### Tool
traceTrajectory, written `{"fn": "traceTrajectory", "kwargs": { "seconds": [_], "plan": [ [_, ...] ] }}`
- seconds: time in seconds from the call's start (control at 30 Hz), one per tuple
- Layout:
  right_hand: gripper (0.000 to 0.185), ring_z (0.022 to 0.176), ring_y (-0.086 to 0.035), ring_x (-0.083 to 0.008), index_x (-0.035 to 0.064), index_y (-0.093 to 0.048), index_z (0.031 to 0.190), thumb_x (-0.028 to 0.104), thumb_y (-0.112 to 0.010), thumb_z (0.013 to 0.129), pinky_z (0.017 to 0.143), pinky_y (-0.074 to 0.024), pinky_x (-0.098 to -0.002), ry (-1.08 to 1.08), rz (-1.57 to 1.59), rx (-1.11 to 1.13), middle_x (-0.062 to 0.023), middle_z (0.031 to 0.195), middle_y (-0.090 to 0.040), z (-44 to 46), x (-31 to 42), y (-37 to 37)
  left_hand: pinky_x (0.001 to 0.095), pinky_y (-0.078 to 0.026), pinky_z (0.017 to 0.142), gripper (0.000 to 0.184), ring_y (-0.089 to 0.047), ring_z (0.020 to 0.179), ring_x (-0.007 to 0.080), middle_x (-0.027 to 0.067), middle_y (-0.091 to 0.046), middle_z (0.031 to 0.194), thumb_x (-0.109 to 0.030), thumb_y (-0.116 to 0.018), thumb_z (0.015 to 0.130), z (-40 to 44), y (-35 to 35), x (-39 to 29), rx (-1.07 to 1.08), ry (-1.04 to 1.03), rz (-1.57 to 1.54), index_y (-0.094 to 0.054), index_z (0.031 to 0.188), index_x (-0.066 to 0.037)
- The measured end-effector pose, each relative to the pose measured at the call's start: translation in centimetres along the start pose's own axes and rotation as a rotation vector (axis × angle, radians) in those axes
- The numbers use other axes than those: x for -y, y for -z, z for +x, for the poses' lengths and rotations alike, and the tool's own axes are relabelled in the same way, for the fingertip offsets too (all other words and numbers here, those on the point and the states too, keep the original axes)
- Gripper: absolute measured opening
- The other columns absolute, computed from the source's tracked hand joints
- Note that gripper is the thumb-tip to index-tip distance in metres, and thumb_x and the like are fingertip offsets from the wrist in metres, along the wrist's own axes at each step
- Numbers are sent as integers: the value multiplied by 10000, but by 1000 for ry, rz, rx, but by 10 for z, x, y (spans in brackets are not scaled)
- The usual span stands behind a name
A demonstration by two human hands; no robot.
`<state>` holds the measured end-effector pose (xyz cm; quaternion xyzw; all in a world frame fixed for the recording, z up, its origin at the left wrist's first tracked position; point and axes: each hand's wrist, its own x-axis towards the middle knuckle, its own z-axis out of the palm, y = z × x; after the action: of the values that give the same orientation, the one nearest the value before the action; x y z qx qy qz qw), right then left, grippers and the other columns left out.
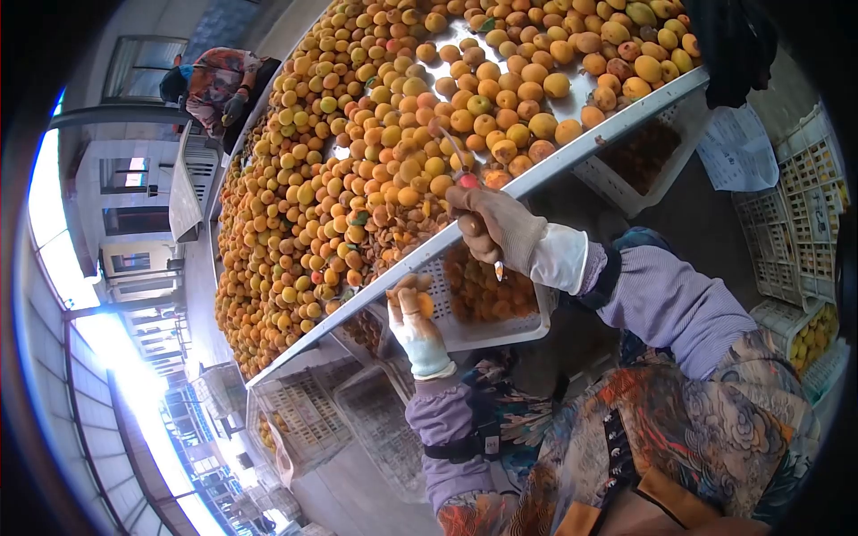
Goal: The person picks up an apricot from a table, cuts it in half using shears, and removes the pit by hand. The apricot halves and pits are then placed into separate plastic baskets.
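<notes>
My right hand, in a tan and white glove, is closed around a slim hand tool with a red part and a thin curved metal end. The tool's pale butt shows below my fist; its exact kind is unclear. Lower and to the left, my left hand, also gloved, has its fingers curled on an orange apricot, partly hidden by them. Both hands are at the near edge of a metal table heaped with apricots. Brown apricot pits lie by that edge, between the hands.
Below the table edge, a white crate holds orange apricot pieces. Another crate with dark contents stands farther right. Stacked crates are at the right, empty-looking baskets at lower left. Another person stands across the table.
</notes>
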<state>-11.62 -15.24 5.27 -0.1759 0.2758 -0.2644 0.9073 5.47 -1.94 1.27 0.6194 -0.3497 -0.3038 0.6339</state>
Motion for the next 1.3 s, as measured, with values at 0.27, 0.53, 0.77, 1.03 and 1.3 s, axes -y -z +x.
{"fn": "traceTrajectory", "kwargs": {
  "seconds": [0.27,0.53,0.77,1.03,1.3],
  "plan": [
    [186,382,-232,-54,127,-429,842,273,-408,957,353,-191,-221,25,48,10,65,535,-317,-14,15,1,250,-446,811,270,-573,850,141,78,-624,924,-228,-513,959,49,9,-26,-29,-58,66,-577,1048,19],
    [197,371,-231,-55,118,-445,847,270,-395,962,344,-191,-226,67,63,-48,59,542,-333,-20,35,12,319,-479,834,297,-618,940,245,142,-630,1051,-139,-637,808,92,2,-48,-36,-396,1295,-607,1076,-14],
    [213,352,-268,-49,126,-482,807,304,-551,903,306,-182,-220,230,210,-123,62,533,-372,-11,48,31,418,-372,960,279,-482,1110,315,109,-574,1117,-233,-684,747,98,-87,-30,272,-648,1187,-647,1001,-123],
    [241,363,-285,-55,101,-488,850,328,-559,888,315,-186,-226,158,170,-88,51,551,-377,-11,42,31,423,-396,900,323,-490,1034,336,133,-555,1034,-340,-704,715,122,-115,-3,288,-415,1625,-643,925,-102],
    [481,389,-315,-58,67,-515,991,521,-361,950,342,-244,-201,214,-338,55,33,558,-388,-30,35,13,315,-460,902,327,-562,1045,202,121,-574,1134,-99,-565,893,91,-76,-37,305,-9,15,-502,1185,33]
  ]
}}
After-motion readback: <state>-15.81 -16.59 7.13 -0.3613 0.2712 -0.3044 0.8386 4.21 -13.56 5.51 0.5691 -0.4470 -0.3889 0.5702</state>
